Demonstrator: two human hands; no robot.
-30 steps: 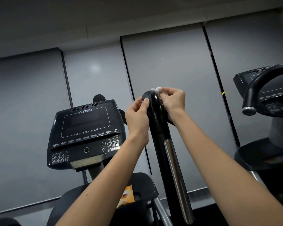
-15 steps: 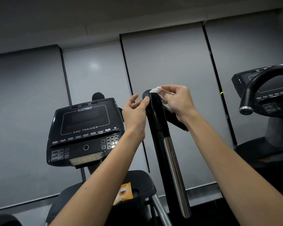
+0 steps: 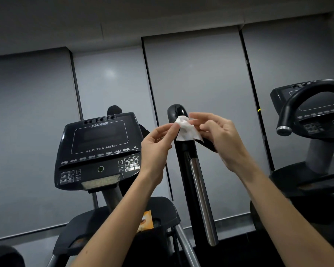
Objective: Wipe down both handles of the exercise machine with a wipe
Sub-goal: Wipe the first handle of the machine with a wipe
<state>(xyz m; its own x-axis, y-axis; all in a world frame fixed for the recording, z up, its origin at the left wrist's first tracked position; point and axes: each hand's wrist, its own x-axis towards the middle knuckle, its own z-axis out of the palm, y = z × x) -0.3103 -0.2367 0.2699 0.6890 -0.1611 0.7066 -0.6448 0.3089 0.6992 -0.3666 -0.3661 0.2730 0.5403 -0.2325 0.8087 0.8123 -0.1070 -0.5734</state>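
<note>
Wipe (image 3: 186, 129) pinched from both sides: left grip (image 3: 156, 143) clenched on its left corner, right grip (image 3: 218, 135) grasping its right edge. Held spread just in front of the near handle (image 3: 184, 162), by its black top; contact impossible to tell. Likely step: reshaping the wipe partway through this handle. Next, probably: wrapping round the shaft, sliding down over the metal strip (image 3: 201, 189), then crossing to the far handle (image 3: 114, 109) behind the console (image 3: 99, 149).
</note>
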